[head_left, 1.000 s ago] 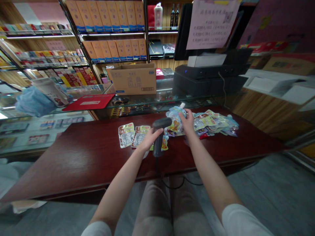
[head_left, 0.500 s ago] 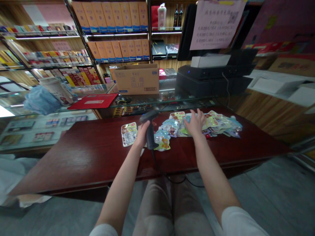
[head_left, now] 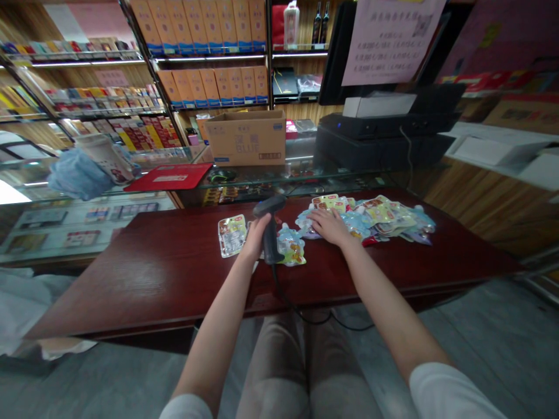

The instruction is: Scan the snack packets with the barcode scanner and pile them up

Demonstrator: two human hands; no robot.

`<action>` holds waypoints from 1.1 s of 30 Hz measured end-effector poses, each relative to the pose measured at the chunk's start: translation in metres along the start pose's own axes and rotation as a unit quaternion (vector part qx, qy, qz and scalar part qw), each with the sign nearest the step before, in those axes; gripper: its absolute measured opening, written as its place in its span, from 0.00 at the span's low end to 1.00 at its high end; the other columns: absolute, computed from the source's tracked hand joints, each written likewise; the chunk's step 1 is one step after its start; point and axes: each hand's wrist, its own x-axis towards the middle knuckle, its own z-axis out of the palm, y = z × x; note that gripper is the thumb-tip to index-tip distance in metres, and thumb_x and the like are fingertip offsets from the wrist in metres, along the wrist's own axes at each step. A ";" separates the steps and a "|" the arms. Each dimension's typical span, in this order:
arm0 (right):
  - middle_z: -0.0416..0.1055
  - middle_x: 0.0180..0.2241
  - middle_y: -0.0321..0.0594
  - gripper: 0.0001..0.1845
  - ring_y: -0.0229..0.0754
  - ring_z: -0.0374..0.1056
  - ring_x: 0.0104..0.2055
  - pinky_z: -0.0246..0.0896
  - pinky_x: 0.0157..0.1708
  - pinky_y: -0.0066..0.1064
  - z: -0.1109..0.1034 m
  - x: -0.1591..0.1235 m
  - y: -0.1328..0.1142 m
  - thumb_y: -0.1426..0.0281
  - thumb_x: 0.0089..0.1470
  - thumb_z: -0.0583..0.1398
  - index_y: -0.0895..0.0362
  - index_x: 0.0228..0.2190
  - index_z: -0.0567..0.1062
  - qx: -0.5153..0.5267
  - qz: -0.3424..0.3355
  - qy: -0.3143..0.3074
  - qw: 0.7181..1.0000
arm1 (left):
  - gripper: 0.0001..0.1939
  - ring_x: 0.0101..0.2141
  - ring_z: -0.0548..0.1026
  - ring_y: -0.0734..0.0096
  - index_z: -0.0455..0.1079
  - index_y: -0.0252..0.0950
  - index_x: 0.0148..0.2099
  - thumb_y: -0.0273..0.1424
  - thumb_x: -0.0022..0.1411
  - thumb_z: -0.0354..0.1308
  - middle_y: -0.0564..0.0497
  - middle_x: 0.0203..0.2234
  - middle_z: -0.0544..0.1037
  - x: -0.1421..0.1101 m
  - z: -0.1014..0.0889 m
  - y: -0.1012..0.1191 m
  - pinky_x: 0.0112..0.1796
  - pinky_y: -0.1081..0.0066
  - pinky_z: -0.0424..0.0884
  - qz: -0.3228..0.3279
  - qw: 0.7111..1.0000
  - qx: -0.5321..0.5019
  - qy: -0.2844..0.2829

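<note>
My left hand [head_left: 254, 235] grips the handle of a dark barcode scanner [head_left: 269, 224], held upright over the dark red counter [head_left: 166, 273], its cable hanging down off the front edge. A blue spouted pouch [head_left: 292, 249] lies just right of the scanner. Two flat snack packets [head_left: 232, 234] lie to its left. My right hand [head_left: 328, 225] rests flat, fingers spread, on the left end of a pile of several colourful pouches [head_left: 384, 218].
A glass display case [head_left: 131, 192] stands behind the counter with a red mat [head_left: 168, 176], a cardboard box [head_left: 247, 138] and a blue cloth bundle [head_left: 74, 174]. A black printer and till [head_left: 379, 137] sit at right. Shelves of boxed goods fill the back wall.
A second ago my right hand held a pouch up by the scanner; that pouch now lies on the counter, and the hand has come down flat on the pile's left end.
</note>
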 end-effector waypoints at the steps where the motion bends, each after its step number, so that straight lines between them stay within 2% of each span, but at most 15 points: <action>1: 0.66 0.64 0.44 0.23 0.52 0.58 0.67 0.40 0.67 0.57 0.000 0.000 0.002 0.67 0.65 0.49 0.52 0.57 0.74 -0.004 -0.005 0.002 1.000 | 0.31 0.23 0.75 0.71 0.76 0.31 0.37 0.57 0.47 0.65 0.45 0.30 0.81 0.000 0.000 0.000 0.24 0.73 0.69 0.000 1.000 -0.002 -0.001; 11: 0.68 0.62 0.47 0.22 0.54 0.59 0.65 0.45 0.65 0.57 0.005 -0.001 0.015 0.68 0.62 0.50 0.54 0.53 0.75 -0.013 0.006 0.032 0.999 | 0.33 0.27 0.76 0.68 0.75 0.31 0.36 0.57 0.42 0.68 0.45 0.28 0.80 -0.005 0.004 0.007 0.26 0.72 0.70 -0.002 1.000 -0.017 0.008; 20: 0.73 0.49 0.52 0.17 0.54 0.64 0.54 0.56 0.58 0.46 0.001 -0.004 0.031 0.77 0.53 0.52 0.59 0.41 0.76 0.002 -0.046 0.057 0.997 | 0.33 0.24 0.74 0.72 0.76 0.31 0.38 0.57 0.43 0.67 0.45 0.30 0.80 -0.003 0.002 0.006 0.25 0.72 0.69 0.003 1.000 -0.020 0.006; 24: 0.72 0.48 0.52 0.16 0.55 0.64 0.53 0.55 0.57 0.45 -0.003 -0.013 0.034 0.77 0.53 0.52 0.59 0.40 0.75 -0.001 -0.040 0.068 0.997 | 0.33 0.24 0.73 0.72 0.75 0.31 0.38 0.56 0.44 0.67 0.46 0.30 0.80 -0.004 0.004 0.008 0.25 0.72 0.69 0.007 1.000 -0.021 0.007; 28: 0.72 0.49 0.51 0.16 0.55 0.64 0.54 0.54 0.58 0.45 -0.009 -0.024 0.034 0.77 0.52 0.52 0.57 0.40 0.75 -0.005 -0.032 0.053 0.998 | 0.33 0.23 0.73 0.72 0.75 0.31 0.37 0.57 0.45 0.65 0.46 0.28 0.80 -0.005 0.003 0.009 0.23 0.73 0.67 0.000 1.000 -0.004 0.006; 33: 0.73 0.46 0.51 0.15 0.56 0.65 0.52 0.53 0.58 0.47 -0.019 -0.031 0.026 0.77 0.52 0.52 0.57 0.37 0.76 -0.036 0.017 0.029 0.999 | 0.31 0.23 0.74 0.70 0.75 0.32 0.37 0.57 0.47 0.64 0.46 0.27 0.79 -0.004 0.000 0.006 0.23 0.72 0.67 0.006 1.000 0.003 -0.004</action>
